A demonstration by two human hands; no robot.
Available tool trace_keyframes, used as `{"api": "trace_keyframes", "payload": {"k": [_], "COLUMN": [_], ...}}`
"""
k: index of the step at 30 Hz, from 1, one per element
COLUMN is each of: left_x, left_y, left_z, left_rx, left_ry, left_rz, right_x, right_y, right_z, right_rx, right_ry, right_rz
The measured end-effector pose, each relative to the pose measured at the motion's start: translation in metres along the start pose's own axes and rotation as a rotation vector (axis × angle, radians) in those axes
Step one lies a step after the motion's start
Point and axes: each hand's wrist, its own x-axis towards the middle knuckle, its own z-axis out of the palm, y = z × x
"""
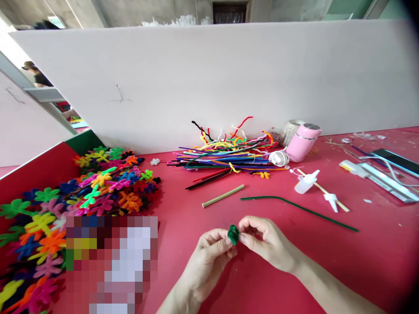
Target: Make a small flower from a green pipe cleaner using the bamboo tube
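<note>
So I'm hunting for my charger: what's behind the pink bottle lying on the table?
Behind the pink bottle stands a pale roll, perhaps twine, against the white board. The bottle hides the roll's lower part. A white plug lies in front, not behind.

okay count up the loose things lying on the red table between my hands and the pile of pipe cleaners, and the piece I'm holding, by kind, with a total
Coiled green pipe cleaner, pinched between left hand and right hand: 1
Long green pipe cleaner: 1
Pale stick: 1
Small white squeeze bottle: 1
Thin wooden skewer: 1
White cap: 1
Total: 6
</note>
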Motion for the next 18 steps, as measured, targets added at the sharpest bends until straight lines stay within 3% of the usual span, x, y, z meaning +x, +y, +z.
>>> {"api": "trace_keyframes", "payload": {"k": [9,18], "left_x": [-0.0012,-0.0040], "left_y": [0.0022,0.0039], "left_z": [-0.0025,-0.0022], "left_rx": [0.007,0.063], "left_ry": [-0.150,-0.199], "left_rz": [-0.056,-0.091], "right_x": [-0.0013,-0.0053], "right_y": [-0.0016,-0.0026], "right_z": [0.0054,0.0076], "right_rx": [0.490,0.570], "right_ry": [-0.166,-0.240], "right_rz": [0.076,0.088]}}
